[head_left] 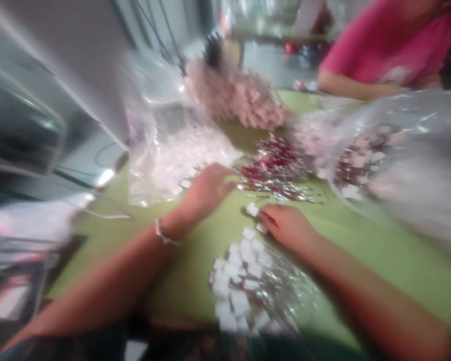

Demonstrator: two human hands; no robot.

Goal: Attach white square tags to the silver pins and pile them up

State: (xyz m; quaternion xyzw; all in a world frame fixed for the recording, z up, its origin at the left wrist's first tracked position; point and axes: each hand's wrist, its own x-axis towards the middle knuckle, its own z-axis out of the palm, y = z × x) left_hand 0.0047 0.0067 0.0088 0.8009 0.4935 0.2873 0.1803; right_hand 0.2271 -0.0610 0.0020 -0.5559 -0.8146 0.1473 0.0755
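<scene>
Bag (173, 155) at desk's (364, 245) far-left corner: clear, crinkly plastic. Left hand (210, 188) mid-desk, thumb apart from fingers, tips by red bunch (274, 163); blur, can't tell if pinching. Tag pile (236, 276) toward near edge: flat white squares, shiny clear wrap beside. Red bunch itself: thin, silvery ends, beyond mid-desk. Right hand (285, 220): fingers pressed together, apparently pinching white tag (252, 209) between pile and bunch; light edge grip probably best, avoids bending. Second bag (409, 170), right side: glossy, bulging.
</scene>
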